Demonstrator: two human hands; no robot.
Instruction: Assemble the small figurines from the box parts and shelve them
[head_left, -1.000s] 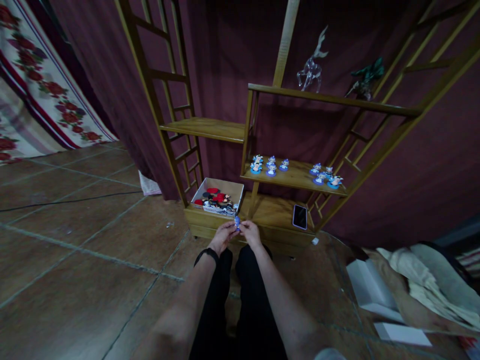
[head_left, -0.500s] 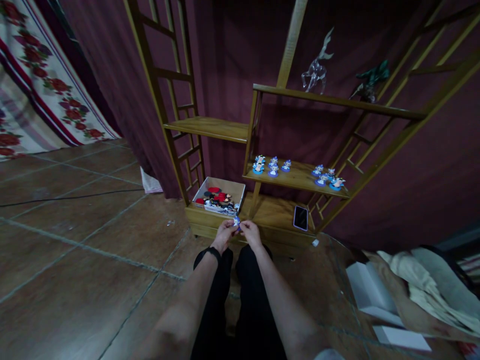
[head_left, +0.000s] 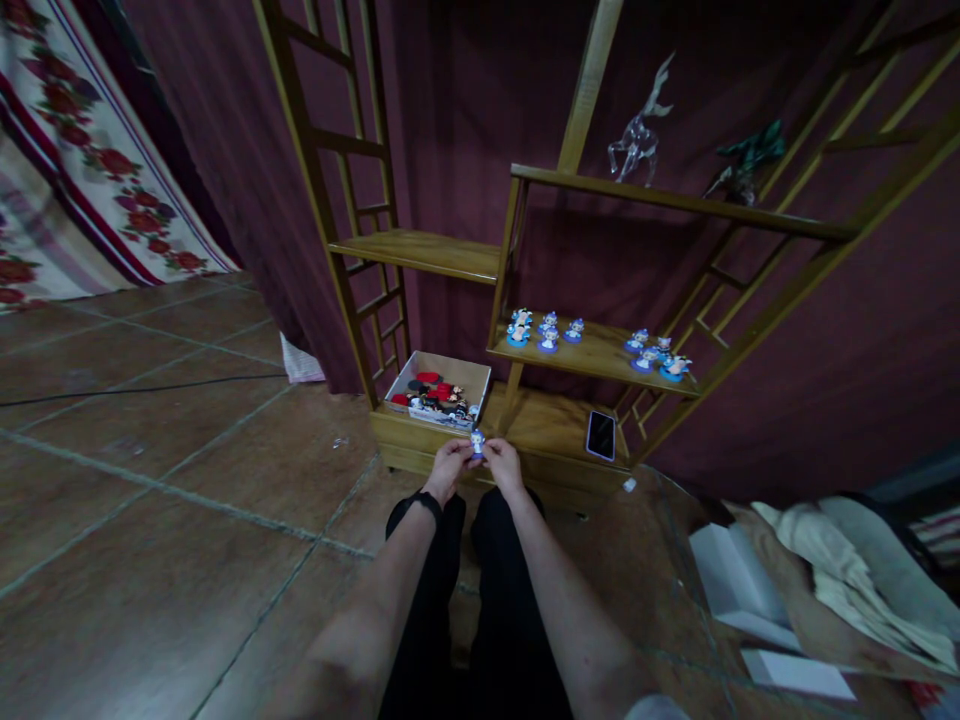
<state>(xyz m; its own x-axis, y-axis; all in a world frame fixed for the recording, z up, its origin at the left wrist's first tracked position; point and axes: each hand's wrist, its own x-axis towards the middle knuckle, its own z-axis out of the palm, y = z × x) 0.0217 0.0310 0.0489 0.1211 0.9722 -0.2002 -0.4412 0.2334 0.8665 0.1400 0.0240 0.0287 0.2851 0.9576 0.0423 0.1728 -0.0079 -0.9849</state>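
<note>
A small purple-and-white figurine (head_left: 478, 443) is held upright between my two hands, in front of the lower shelf. My left hand (head_left: 451, 466) grips it from the left, and my right hand (head_left: 503, 464) pinches it near its base from the right. Just beyond my left hand stands an open cardboard box (head_left: 401, 377) with several figurines and red and dark discs in it. On the middle shelf (head_left: 596, 352) several similar figurines on round bases stand in two groups, one of them a purple-and-white figurine (head_left: 548, 340) at the left.
A phone (head_left: 601, 436) lies on the lower shelf at the right. Above, a clear glass deer (head_left: 636, 140) and a dark green ornament (head_left: 750, 160) stand on the top shelf. White box pieces (head_left: 739, 580) and a cream cloth (head_left: 840, 570) are at the lower right.
The figurine has turned in my fingers, so that its front now shows, and it stands more upright. Both hands stay in nearly the same place.
</note>
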